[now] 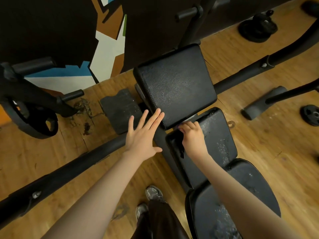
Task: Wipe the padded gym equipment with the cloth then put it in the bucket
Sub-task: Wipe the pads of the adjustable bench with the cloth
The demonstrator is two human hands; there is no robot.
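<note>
A black padded gym bench runs from the middle to the lower right, in three sections: a far pad [176, 83], a middle pad [212, 135] and a near pad [229, 195]. My right hand [193, 137] grips a dark cloth [179, 144] at the far left corner of the middle pad, by the gap between pads. Part of the cloth hangs below the hand. My left hand [143, 133] is spread flat with straight fingers, its fingertips at the near left edge of the far pad. No bucket is in view.
A long black frame bar [69, 169] crosses the wooden floor on the left. Weight plates [257, 30] [312, 116] lie at the right; a loaded machine [32, 107] stands at the left. A black block [120, 109] sits beside the far pad. My shoes [151, 194] are at the bottom.
</note>
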